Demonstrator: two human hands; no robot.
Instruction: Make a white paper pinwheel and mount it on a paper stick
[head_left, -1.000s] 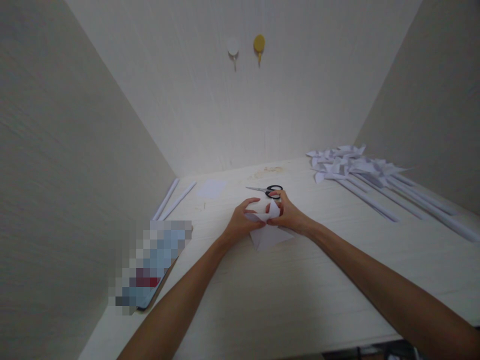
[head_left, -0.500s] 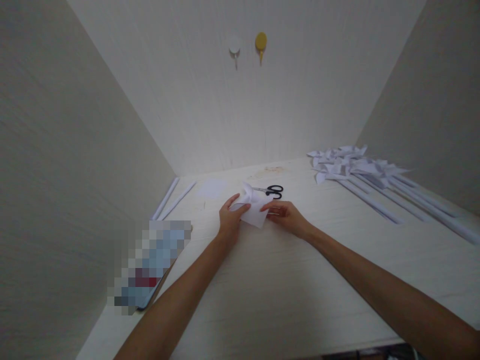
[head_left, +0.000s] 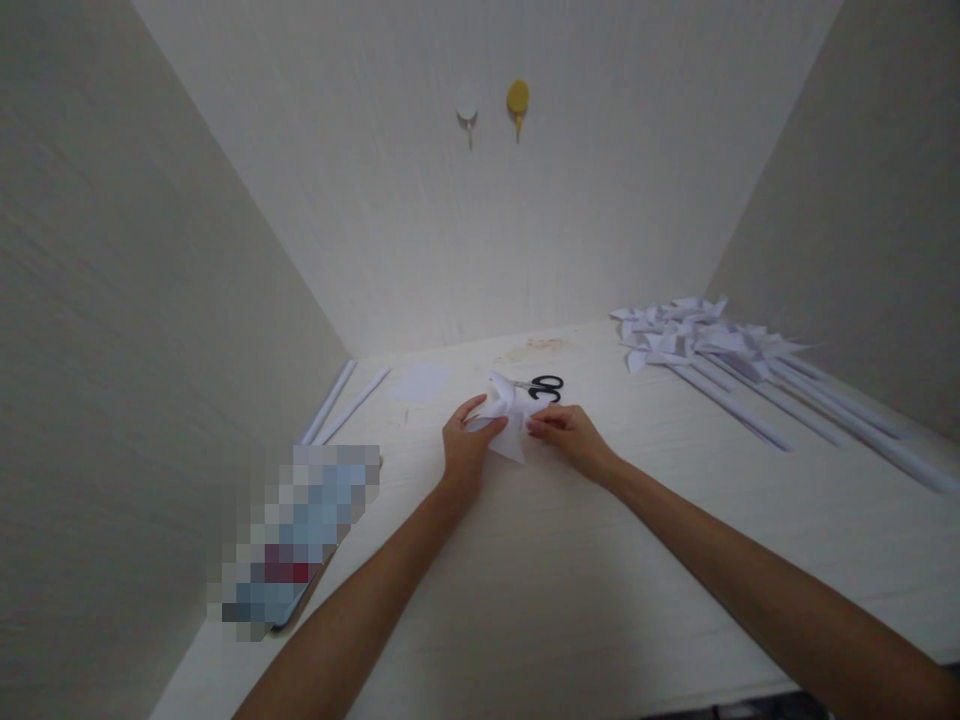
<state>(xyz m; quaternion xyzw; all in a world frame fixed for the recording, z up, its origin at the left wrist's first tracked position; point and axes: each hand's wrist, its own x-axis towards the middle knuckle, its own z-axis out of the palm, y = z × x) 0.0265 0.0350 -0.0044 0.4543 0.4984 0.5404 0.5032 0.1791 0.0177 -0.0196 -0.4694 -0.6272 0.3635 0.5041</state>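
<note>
Between my hands is a white paper pinwheel (head_left: 508, 430), partly folded, with flaps curled toward its middle. My left hand (head_left: 466, 440) grips its left side, thumb on top near the centre. At its right edge my right hand (head_left: 566, 438) pinches a flap between thumb and fingers. Just beyond the paper lies a pair of scissors (head_left: 546, 388) with black handles; its blade tips are hidden behind the paper.
Several finished paper pinwheels (head_left: 675, 335) on rolled paper sticks (head_left: 731, 408) lie at the right. Two paper rolls (head_left: 330, 400) and a white sheet (head_left: 420, 381) are at the back left. A blurred-out device (head_left: 307, 540) rests at the left. Two hooks, one a yellow hook (head_left: 517, 98), are on the wall.
My right hand has lifted the right flap of the paper and folded it inward. My left hand keeps its hold. The view has tilted up slightly.
</note>
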